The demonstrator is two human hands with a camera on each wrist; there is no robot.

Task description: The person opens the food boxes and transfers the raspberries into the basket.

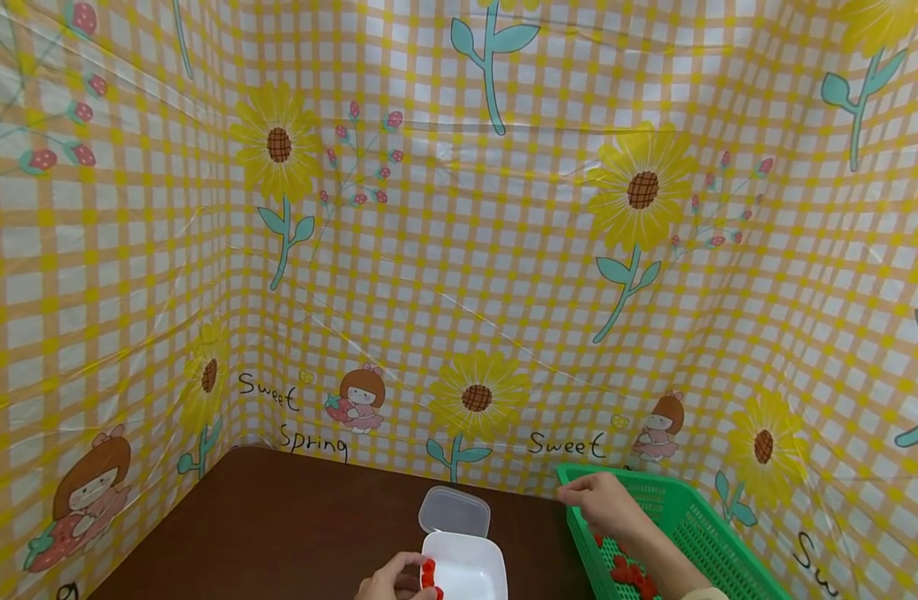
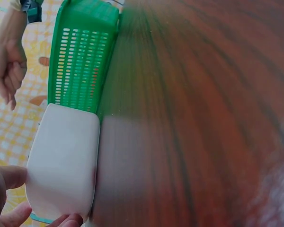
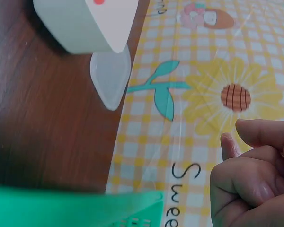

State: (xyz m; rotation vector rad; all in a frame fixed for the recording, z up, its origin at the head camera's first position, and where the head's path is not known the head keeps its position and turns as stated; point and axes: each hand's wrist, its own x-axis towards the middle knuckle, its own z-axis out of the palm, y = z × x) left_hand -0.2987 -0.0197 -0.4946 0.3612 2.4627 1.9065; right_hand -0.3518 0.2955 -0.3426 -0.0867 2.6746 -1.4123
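My left hand (image 1: 393, 577) grips the near-left side of a white plastic tub (image 1: 470, 567). In the left wrist view, a thumb and fingertips wrap around one end of the tub (image 2: 64, 158). Small red pieces (image 1: 429, 573) show just inside its left rim, beside those fingers. Above the left wall of a green basket (image 1: 699, 517) hovers my right hand (image 1: 605, 504). Up close, the right hand (image 3: 255, 175) has loosely curled fingers, two tips apart, nothing visible between them. More red pieces (image 1: 633, 575) lie in the basket, partly hidden under the forearm.
A clear lid (image 1: 455, 510) lies on the dark wooden table (image 1: 309, 525) just behind the tub. Checked cloth (image 1: 444, 275) with sunflowers hangs at the back and both sides. The basket takes up the table's right side, against the cloth.
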